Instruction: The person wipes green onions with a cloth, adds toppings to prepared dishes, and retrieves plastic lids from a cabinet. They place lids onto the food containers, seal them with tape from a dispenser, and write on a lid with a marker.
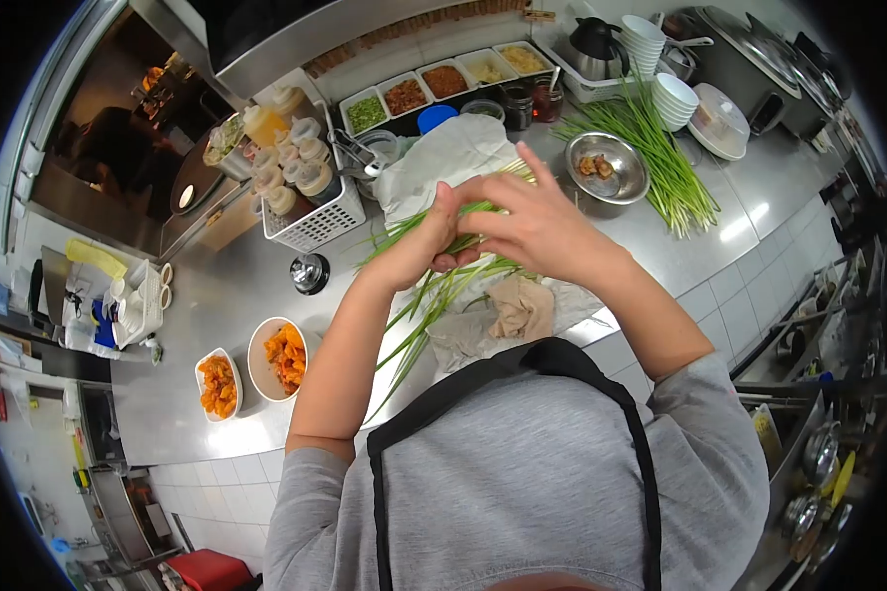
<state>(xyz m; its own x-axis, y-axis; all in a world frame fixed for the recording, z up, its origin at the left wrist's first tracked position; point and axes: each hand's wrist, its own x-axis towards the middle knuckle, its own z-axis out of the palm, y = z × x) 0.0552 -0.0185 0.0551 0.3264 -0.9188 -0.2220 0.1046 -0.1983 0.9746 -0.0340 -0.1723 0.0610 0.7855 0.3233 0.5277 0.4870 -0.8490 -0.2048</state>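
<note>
Long green spring onions (412,320) hang from my left hand (432,234), its fingers closed round the stalks. My right hand (527,212) reaches across from the other side, its curled fingers meeting the left hand around the same stalks, while one finger points up. Part of the bunch is hidden behind both hands. Beneath lies crumpled white paper (434,163) on the steel counter, with a beige cloth (522,307) just below my right hand. A metal bowl (629,179) with a few brown pieces inside stands right of the hands, beside a larger pile of spring onions (675,163).
At the left stand a white basket of squeeze bottles (320,229), a call bell (309,274) and two white dishes of orange food, one a round bowl (258,360). Trays of chopped toppings (404,97) line the back. Stacked white bowls (674,98) stand back right.
</note>
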